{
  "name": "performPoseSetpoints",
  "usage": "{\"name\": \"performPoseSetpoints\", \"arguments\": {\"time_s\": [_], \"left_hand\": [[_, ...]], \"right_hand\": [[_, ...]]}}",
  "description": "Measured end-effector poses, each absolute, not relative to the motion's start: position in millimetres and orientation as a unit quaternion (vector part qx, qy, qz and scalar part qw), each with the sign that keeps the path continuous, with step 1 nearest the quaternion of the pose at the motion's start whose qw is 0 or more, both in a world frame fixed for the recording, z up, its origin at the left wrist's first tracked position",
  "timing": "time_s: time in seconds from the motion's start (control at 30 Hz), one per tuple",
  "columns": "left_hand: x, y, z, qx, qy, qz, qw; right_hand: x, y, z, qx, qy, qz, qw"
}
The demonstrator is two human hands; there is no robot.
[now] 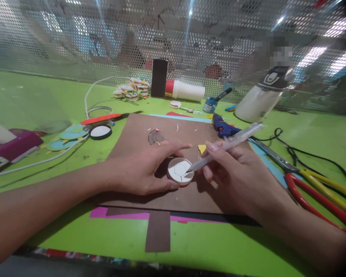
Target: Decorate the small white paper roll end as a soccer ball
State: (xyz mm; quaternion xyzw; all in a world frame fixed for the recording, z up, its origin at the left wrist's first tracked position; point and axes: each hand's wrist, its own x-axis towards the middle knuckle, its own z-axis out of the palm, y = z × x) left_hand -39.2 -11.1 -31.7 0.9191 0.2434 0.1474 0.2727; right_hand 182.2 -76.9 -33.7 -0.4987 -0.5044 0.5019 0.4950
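Observation:
A small round white disc (pixel 180 170) with a red lower edge rests on the brown sheet (pixel 127 154). Dark lines on its top form a polygon with spokes, like a football pattern. My left hand (pixel 150 165) curls around the disc's left side, thumb at its near edge and fingers at its far side. In my right hand (pixel 236 169) is a clear-barrelled pen (pixel 227 146), pinched between thumb and fingers, its tip at the right part of the disc's top. A yellow scrap (pixel 202 149) and a grey protractor-like piece (pixel 156 136) lie just beyond my hands.
Scissors (pixel 294 169) with red and yellow handles lie at the right, near a blue glue gun (pixel 223 127). An orange cutter (pixel 100 118) and a black-rimmed disc (pixel 100 132) are at left. Behind stand a phone (pixel 159 78), a blue jar (pixel 210 104) and a bottle (pixel 256 100).

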Motion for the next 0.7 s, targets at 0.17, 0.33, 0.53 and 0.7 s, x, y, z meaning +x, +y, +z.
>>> {"name": "performPoseSetpoints", "arguments": {"time_s": [0.17, 0.33, 0.53, 0.7], "left_hand": [[-37.9, -13.3, -31.7, 0.918, 0.264, 0.142, 0.259], [-32.8, -15.4, -32.5, 0.903, 0.284, 0.152, 0.286], [-27.1, -18.1, -34.2, 0.889, 0.326, 0.163, 0.278], [-25.0, -20.8, -34.9, 0.909, 0.321, 0.149, 0.222]], "right_hand": [[179.6, -70.6, -32.5, -0.488, -0.454, 0.529, 0.525], [180.0, -66.9, -34.3, -0.483, -0.438, 0.532, 0.540], [180.6, -67.0, -33.0, -0.496, -0.434, 0.516, 0.547], [181.1, -65.8, -31.3, -0.509, -0.434, 0.483, 0.565]]}}
